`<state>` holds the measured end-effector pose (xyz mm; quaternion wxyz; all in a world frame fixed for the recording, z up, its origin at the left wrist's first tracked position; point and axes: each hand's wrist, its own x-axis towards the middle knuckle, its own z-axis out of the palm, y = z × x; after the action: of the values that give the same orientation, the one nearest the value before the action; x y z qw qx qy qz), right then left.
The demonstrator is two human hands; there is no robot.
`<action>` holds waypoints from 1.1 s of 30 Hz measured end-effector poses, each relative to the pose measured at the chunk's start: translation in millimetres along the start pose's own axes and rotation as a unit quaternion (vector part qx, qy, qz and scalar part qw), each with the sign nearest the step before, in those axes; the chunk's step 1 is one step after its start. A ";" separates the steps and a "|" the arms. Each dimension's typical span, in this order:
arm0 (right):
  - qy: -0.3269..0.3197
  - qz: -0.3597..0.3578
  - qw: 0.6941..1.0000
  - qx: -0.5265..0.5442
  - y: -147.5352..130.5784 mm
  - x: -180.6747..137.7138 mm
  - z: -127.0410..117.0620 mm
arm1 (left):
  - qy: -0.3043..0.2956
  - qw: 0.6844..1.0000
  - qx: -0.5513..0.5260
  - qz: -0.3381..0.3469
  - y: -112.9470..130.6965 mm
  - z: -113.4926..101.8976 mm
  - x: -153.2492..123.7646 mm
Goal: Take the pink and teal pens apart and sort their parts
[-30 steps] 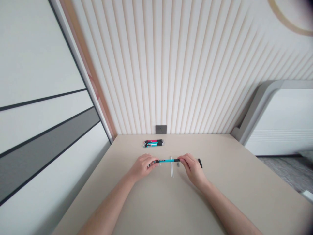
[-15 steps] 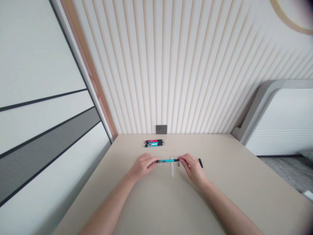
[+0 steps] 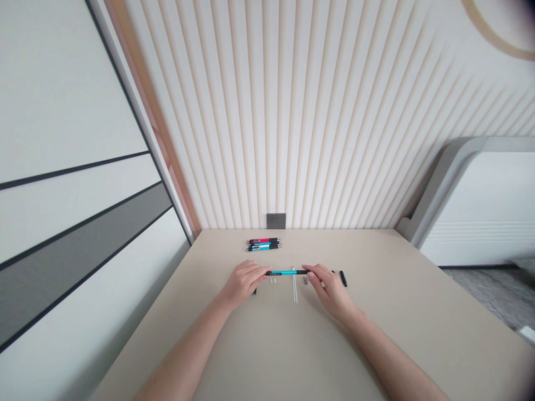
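Note:
A blue and black pen [image 3: 286, 273] is held level above the table between my two hands. My left hand [image 3: 244, 281] pinches its left end, and my right hand [image 3: 328, 284] grips the black right end. Below the pen lie two thin white refills [image 3: 295, 289], side by side. Small metallic springs [image 3: 305, 280] rest just right of them, and little clear pieces [image 3: 273, 280] lie to their left. A black pen part [image 3: 343, 278] sits beyond my right hand. A dark piece [image 3: 254, 291] shows partly from under my left hand.
Several pens [image 3: 264, 244], red and blue with black, lie together at the back of the beige table [image 3: 267, 351]. A dark socket [image 3: 276, 221] is on the ribbed wall behind. A white cabinet [image 3: 83, 278] stands at the left, and a grey-white headboard [image 3: 480, 206] at the right.
My right hand's fingers have shifted slightly left along the pen. My left hand has barely moved, and a dark piece now shows beneath it.

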<state>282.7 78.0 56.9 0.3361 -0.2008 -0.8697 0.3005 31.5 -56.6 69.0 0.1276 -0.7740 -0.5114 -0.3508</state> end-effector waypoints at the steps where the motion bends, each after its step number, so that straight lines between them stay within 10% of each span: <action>1: -0.011 0.001 1.000 -0.003 0.0 0.2 -0.1 | -0.001 1.000 0.001 0.001 -0.8 0.1 -0.5; 33: -0.064 0.023 0.998 0.017 -8.0 -2.8 -1.2 | -0.031 0.999 -0.002 0.008 -3.0 -2.1 -0.4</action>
<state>284.3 71.0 61.6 0.2758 -0.1951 -0.8795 0.3352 27.9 -56.7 69.8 0.1130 -0.7885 -0.5086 -0.3267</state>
